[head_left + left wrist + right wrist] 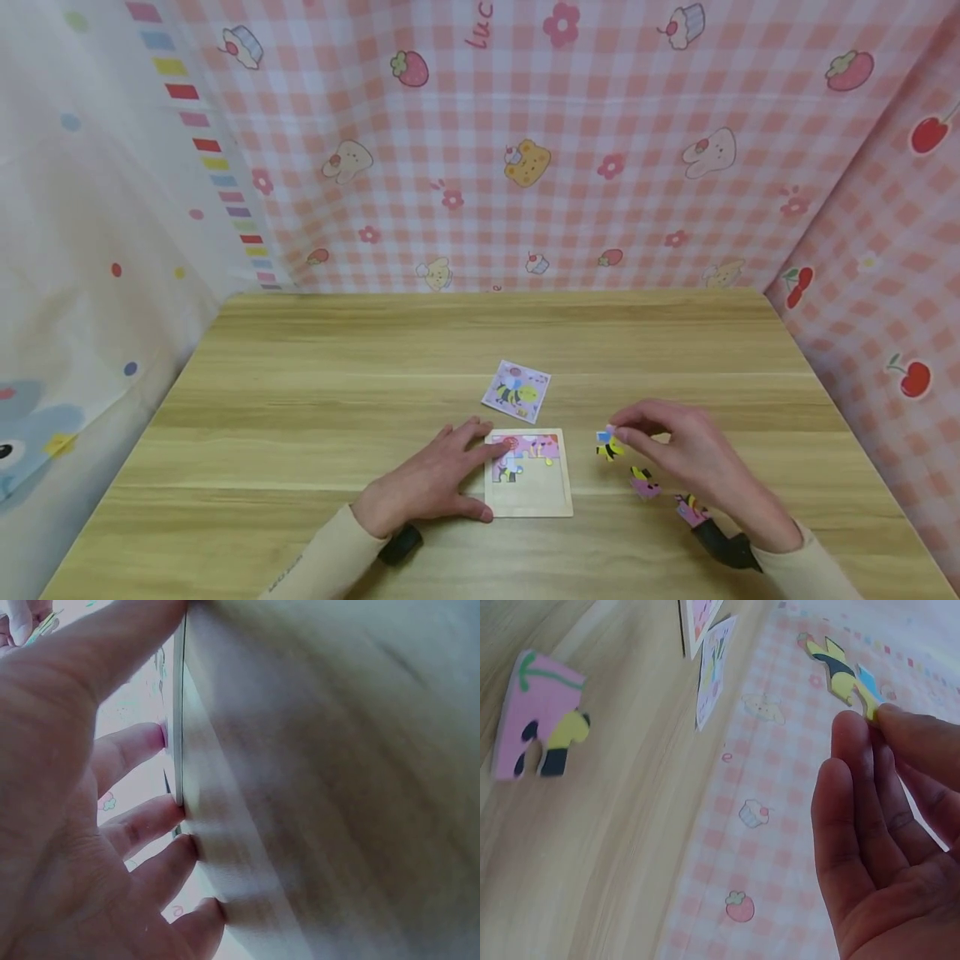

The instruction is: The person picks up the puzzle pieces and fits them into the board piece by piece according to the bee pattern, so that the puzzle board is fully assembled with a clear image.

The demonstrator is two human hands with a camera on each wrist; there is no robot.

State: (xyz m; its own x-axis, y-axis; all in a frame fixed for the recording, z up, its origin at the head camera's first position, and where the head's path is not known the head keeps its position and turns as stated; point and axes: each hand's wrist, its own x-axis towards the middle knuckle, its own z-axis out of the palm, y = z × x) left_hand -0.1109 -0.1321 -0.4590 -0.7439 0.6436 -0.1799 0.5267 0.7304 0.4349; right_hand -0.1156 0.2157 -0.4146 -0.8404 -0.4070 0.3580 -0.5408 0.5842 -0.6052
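Observation:
A square wooden puzzle tray (566,492) lies on the table, its upper row and left side filled with pink and bee-patterned pieces. My left hand (435,479) rests along the tray's left edge with fingers extended; one fingertip touches a fitted piece, and the thumb lies at the lower left corner. Right of the tray, my right hand (686,442) pinches a yellow, black and blue puzzle piece (840,671) between thumb and fingertips, raised above the table. Below that hand lie a pink, yellow and black puzzle piece (643,483) and another pink puzzle piece (692,510), partly beside the wrist strap.
Behind the tray lies a square picture card (517,392) showing a bee. The wooden table (337,358) meets a pink checked cloth (480,208) at the back; more cloth hangs at both sides. Black wrist straps (727,546) are on both arms.

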